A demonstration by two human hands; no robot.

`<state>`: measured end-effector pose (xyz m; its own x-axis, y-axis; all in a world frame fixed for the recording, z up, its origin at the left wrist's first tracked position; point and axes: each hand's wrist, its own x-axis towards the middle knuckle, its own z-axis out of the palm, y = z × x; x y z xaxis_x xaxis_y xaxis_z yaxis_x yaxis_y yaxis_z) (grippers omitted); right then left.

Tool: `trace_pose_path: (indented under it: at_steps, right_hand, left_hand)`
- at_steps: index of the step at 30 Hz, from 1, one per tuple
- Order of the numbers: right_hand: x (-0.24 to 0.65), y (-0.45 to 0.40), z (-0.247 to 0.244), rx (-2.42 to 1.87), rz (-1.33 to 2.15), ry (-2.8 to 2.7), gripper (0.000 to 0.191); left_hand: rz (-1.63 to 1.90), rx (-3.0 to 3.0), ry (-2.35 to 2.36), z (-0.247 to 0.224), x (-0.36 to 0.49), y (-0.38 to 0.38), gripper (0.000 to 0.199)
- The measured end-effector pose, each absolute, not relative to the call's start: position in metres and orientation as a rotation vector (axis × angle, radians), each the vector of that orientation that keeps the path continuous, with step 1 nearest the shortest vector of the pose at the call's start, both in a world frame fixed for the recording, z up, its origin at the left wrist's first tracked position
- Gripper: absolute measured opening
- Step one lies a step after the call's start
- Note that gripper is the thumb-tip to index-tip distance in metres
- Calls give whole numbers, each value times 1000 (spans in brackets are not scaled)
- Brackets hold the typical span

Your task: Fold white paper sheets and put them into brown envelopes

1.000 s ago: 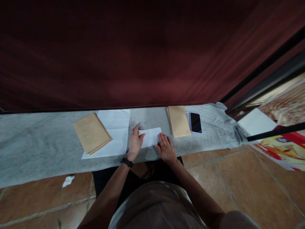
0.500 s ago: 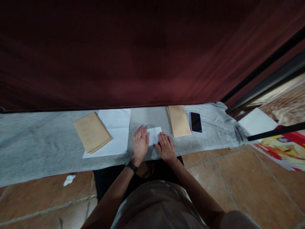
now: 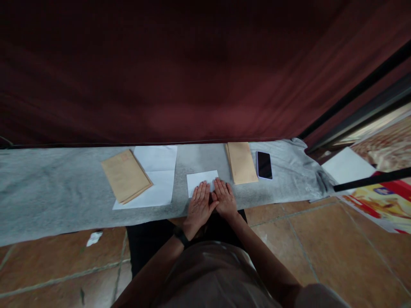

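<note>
A small folded white paper (image 3: 198,177) lies flat on the grey cloth-covered table, in front of my body. My left hand (image 3: 199,205) rests palm down with its fingertips on the paper's lower edge. Against it, thumbs touching, my right hand (image 3: 224,198) lies flat over the paper's right end. Both hands have their fingers stretched out and grip nothing. Larger white sheets (image 3: 160,179) are at the left, partly covered by a stack of brown envelopes (image 3: 126,175).
Another stack of brown envelopes (image 3: 243,164) lies right of the hands, beside a phone (image 3: 264,165). The grey cloth (image 3: 64,184) covers the long narrow table. A dark red curtain (image 3: 180,85) hangs behind it. Black bars cross at the right.
My left hand has moved right and toward my body, from the paper's left side to beside my right hand, uncovering the paper's left part. My right hand has stayed nearly still.
</note>
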<state>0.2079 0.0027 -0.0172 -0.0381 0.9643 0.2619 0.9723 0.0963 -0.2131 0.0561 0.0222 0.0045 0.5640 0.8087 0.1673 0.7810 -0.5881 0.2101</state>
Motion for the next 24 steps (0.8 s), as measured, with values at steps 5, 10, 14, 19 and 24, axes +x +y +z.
trace_pose_path:
  at_steps: [5,10,14,19,24]
  right_hand:
    - [208,2,-17,-1895,-72,-2044,57]
    - [208,3,-14,-1892,-72,-2071,58]
    - [209,2,-13,-1875,-79,-2071,59]
    - [209,2,-10,-1838,-115,-2084,58]
    - [208,2,-9,-1819,-136,-2087,56]
  left_hand:
    - [332,2677,1416,10,44,18,77]
    - [351,2629,1494,8,29,15,80]
    - [379,2585,1550,5,15,14,80]
    - [364,2584,1586,8,7,13,76]
    - [383,2592,1595,14,19,18,66]
